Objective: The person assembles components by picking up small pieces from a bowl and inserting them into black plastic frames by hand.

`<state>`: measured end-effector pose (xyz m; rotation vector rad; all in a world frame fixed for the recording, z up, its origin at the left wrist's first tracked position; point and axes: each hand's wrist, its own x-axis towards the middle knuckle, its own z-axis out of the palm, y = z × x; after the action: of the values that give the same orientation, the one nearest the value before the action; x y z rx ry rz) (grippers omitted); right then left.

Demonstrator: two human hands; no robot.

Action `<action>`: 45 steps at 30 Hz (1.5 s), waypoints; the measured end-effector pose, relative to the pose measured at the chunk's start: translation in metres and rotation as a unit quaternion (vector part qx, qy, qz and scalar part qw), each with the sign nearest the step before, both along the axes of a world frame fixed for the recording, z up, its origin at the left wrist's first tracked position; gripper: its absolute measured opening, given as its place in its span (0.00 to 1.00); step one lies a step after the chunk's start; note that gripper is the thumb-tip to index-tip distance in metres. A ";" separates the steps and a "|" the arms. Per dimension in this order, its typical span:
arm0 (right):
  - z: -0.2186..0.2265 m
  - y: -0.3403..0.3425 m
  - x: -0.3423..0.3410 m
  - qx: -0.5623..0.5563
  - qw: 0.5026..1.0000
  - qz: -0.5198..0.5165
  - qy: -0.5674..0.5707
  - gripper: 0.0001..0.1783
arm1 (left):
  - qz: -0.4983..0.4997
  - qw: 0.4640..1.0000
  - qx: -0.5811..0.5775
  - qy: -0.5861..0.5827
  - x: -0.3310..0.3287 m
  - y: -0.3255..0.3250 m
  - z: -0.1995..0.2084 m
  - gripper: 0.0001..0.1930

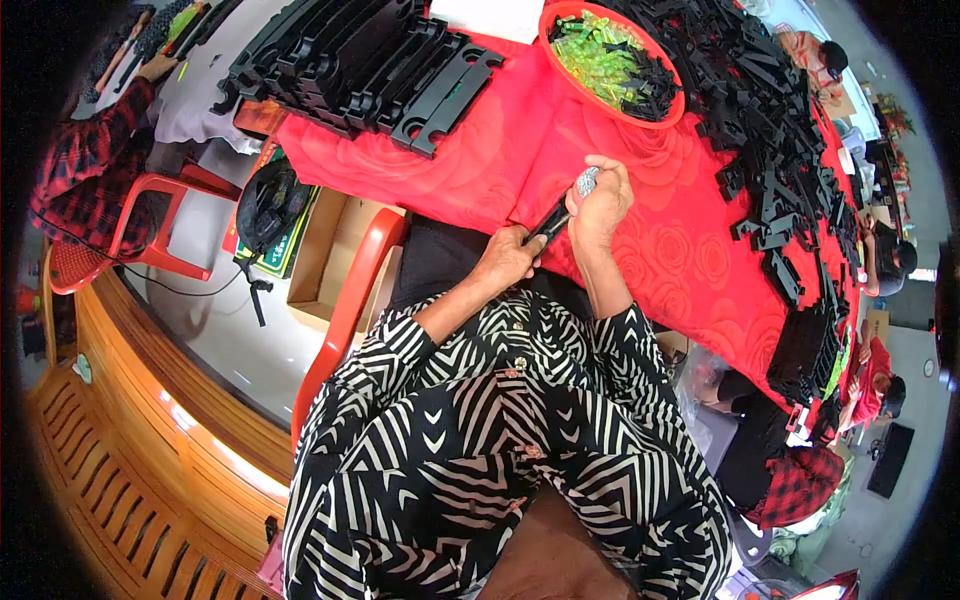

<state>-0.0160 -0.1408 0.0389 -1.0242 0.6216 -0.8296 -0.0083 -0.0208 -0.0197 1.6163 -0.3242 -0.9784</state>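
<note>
Both hands meet in front of my chest, by the near edge of the red-covered table. My left hand is closed round the lower end of a slim black plastic part, which slants up to the right. At its upper end, my right hand is closed with a silvery, rounded object showing between thumb and fingers. What kind of object it is, I cannot make out. Beyond the hands sits a round red basket with yellow-green clear pieces and black pieces inside.
Long black plastic frames are stacked at the table's far left. Loose black parts heap along the right side. A red chair and an open cardboard box stand at my left. Other people sit around the tables.
</note>
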 end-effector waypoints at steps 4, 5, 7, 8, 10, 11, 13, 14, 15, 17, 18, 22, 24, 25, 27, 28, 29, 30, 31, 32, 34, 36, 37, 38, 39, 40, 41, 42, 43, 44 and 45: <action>-0.004 0.001 0.000 -0.043 0.999 -0.004 0.019 0.09 | 0.003 0.999 0.028 -0.021 -0.001 -0.003 0.006 0.18; -0.006 0.000 0.000 -0.062 0.998 -0.011 0.029 0.10 | 0.001 0.999 0.028 -0.021 0.000 -0.004 0.008 0.18; -0.013 0.004 0.001 -0.092 0.995 -0.016 0.041 0.10 | -0.038 0.995 0.094 -0.018 0.006 -0.009 0.013 0.20; -0.019 0.004 -0.001 -0.121 0.991 -0.019 0.054 0.10 | -0.040 0.995 0.093 -0.017 0.007 -0.011 0.012 0.20; -0.027 -0.001 0.001 -0.183 0.980 -0.042 0.066 0.11 | -0.039 0.996 0.083 -0.019 0.008 -0.016 0.010 0.27; -0.022 0.004 0.002 -0.142 0.989 -0.034 0.037 0.10 | -0.033 0.995 0.084 -0.032 0.008 -0.014 0.009 0.27; -0.018 0.011 0.000 -0.099 0.995 -0.024 0.009 0.10 | -0.028 0.997 0.073 -0.013 0.004 -0.010 0.006 0.24; -0.015 0.009 0.001 -0.088 0.996 -0.018 0.011 0.10 | -0.022 0.998 0.057 0.000 0.006 -0.012 0.007 0.21; -0.012 0.008 0.001 -0.076 0.997 -0.011 0.013 0.10 | -0.022 0.998 0.055 -0.003 0.006 -0.012 0.007 0.21; -0.008 0.007 -0.004 -0.073 0.997 0.008 0.015 0.10 | -0.027 0.998 0.001 0.054 0.004 -0.005 0.008 0.18; -0.006 0.006 -0.004 -0.067 0.997 0.028 0.020 0.10 | -0.023 0.998 0.001 0.053 0.004 -0.004 0.010 0.18; 0.004 0.003 -0.005 -0.049 0.999 0.013 -0.002 0.10 | -0.033 0.998 0.002 0.051 0.002 -0.002 0.006 0.15; 0.000 0.004 -0.005 -0.016 1.000 0.017 0.006 0.10 | -0.037 0.999 0.012 0.034 0.005 -0.002 0.004 0.15; -0.001 0.004 -0.005 -0.015 1.000 0.018 0.003 0.10 | -0.039 0.999 0.015 0.005 0.004 0.000 0.003 0.14; -0.004 0.003 -0.005 -0.016 1.000 0.010 0.005 0.10 | -0.047 0.998 0.025 -0.026 0.003 0.000 0.002 0.14; -0.006 0.002 -0.004 -0.016 1.000 0.008 0.005 0.10 | -0.049 0.998 0.024 -0.027 0.003 0.000 0.001 0.14; -0.005 0.001 -0.005 -0.013 1.000 0.005 0.007 0.10 | -0.056 0.998 0.014 -0.038 0.003 0.001 0.002 0.14; -0.005 0.000 -0.005 -0.010 1.000 0.003 0.010 0.10 | -0.062 0.997 0.003 -0.049 0.003 0.002 0.003 0.14; -0.004 0.000 -0.005 -0.012 1.000 0.001 0.009 0.10 | -0.049 0.997 -0.024 -0.054 0.003 0.002 0.002 0.15; -0.003 0.001 -0.004 -0.009 1.000 0.003 0.010 0.10 | -0.048 0.997 -0.024 -0.054 0.004 0.004 0.001 0.15; -0.001 0.003 -0.001 -0.006 1.000 0.005 0.010 0.10 | -0.058 0.997 -0.043 -0.028 0.006 0.005 -0.002 0.15; -0.001 0.004 0.001 -0.006 0.999 -0.019 0.025 0.10 | -0.059 0.997 -0.043 -0.027 0.006 0.004 -0.003 0.15; 0.000 0.003 0.002 -0.007 0.999 -0.020 0.024 0.10 | -0.062 0.997 -0.039 -0.026 0.007 0.003 -0.003 0.15; 0.000 0.004 0.001 -0.016 0.999 -0.022 0.031 0.10 | -0.065 0.997 -0.035 -0.025 0.005 0.004 -0.003 0.15; -0.001 0.005 0.001 -0.026 0.999 -0.024 0.038 0.10 | -0.065 0.997 -0.034 -0.025 0.004 0.004 -0.004 0.15; -0.001 0.006 0.000 -0.025 0.999 -0.025 0.038 0.10 | -0.055 0.997 -0.029 -0.036 0.003 0.004 -0.004 0.16; -0.004 0.008 0.001 -0.043 0.998 -0.029 0.044 0.10 | -0.044 0.998 -0.024 -0.048 0.003 0.003 -0.007 0.17; -0.005 0.009 0.002 -0.060 0.996 -0.033 0.050 0.10 | -0.044 0.998 -0.024 -0.049 0.003 0.001 -0.013 0.17; -0.006 0.010 0.002 -0.060 0.996 -0.033 0.049 0.10 | -0.032 0.998 -0.017 -0.047 0.004 0.000 -0.017 0.18; -0.008 0.009 -0.001 -0.073 0.995 -0.013 0.062 0.10 | -0.023 0.999 -0.009 -0.044 0.004 -0.002 -0.014 0.20; -0.010 0.008 -0.003 -0.086 0.993 0.007 0.074 0.11 | -0.025 0.999 -0.008 -0.045 0.004 -0.003 -0.012 0.20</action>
<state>-0.0187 -0.1329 0.0286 -1.2542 0.6771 -0.8104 -0.0042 -0.0241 -0.0314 1.6463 -0.4346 -0.9407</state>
